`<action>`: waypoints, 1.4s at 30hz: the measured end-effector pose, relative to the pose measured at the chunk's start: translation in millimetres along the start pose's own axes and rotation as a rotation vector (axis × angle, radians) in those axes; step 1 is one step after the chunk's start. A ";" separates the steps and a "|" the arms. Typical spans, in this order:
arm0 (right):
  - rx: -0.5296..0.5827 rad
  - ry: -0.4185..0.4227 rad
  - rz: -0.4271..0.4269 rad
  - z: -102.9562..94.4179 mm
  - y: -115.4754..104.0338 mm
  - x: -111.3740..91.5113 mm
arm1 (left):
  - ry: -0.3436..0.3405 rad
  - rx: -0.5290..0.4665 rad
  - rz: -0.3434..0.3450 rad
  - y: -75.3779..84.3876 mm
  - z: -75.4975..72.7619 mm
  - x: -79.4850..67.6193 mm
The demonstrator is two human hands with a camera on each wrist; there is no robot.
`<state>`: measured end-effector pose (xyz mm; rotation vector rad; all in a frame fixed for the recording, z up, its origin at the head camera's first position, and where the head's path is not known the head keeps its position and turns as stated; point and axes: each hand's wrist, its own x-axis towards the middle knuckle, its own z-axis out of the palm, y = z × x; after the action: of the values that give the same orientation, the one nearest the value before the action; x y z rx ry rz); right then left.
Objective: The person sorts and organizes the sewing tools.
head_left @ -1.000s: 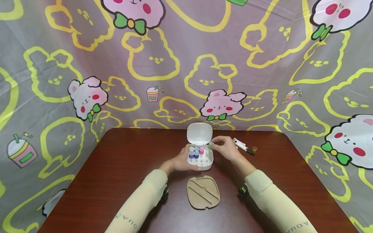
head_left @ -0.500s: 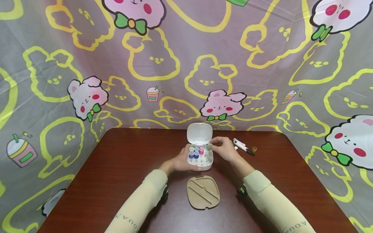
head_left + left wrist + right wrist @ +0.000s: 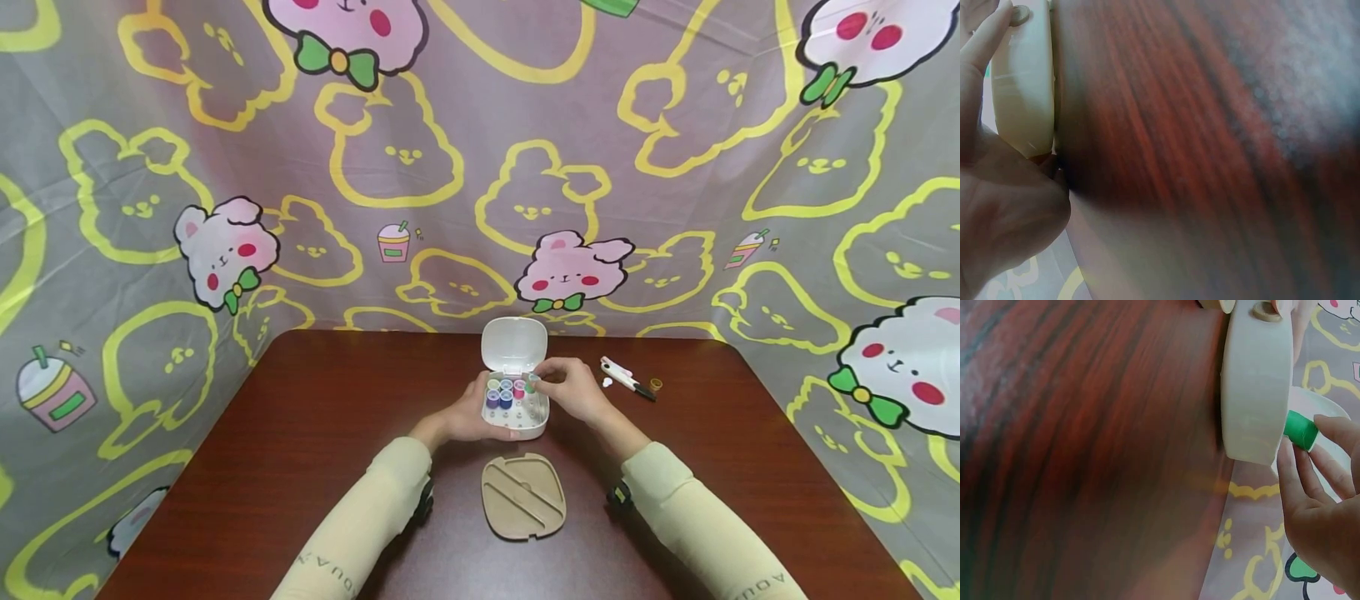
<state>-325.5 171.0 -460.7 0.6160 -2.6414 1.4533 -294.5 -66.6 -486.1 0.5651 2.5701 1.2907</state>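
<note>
A white sewing box stands on the table with its lid raised. My left hand grips its left side, thumb along the front; the left wrist view shows that hand against the box wall. My right hand pinches a green thread spool between thumb and fingers at the back right of the box. In the right wrist view the spool is tilted, partly behind the box rim. Beside it sits a pink spool, with blue, purple and pale spools to its left. Several small pegs show in front.
A beige tray with slanting grooves lies in front of the box. To the right are a white tool with a black end, a small white piece and a yellowish spool-like ring. Patterned cloth hangs behind the table.
My right hand has moved slightly left with the green spool, closer to the pink one. The small white piece by the tool has come into sight. My left hand and the box have stayed put.
</note>
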 end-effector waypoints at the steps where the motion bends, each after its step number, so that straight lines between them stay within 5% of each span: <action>1: -0.002 -0.002 -0.005 0.5 0.5 0.3 | 0.000 -0.002 0.004 0.2 -0.2 0.2; 10: -0.023 -0.015 0.012 4.2 -1.8 -1.3 | -0.006 0.005 0.003 1.6 -0.9 -0.5; 42: -0.139 -0.040 -0.161 18.9 -5.3 -4.9 | 0.005 -0.002 0.009 1.3 1.1 -0.5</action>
<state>-316.5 154.5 -468.1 0.8289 -2.6232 1.2154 -293.4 -65.3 -485.7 0.5748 2.5723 1.2995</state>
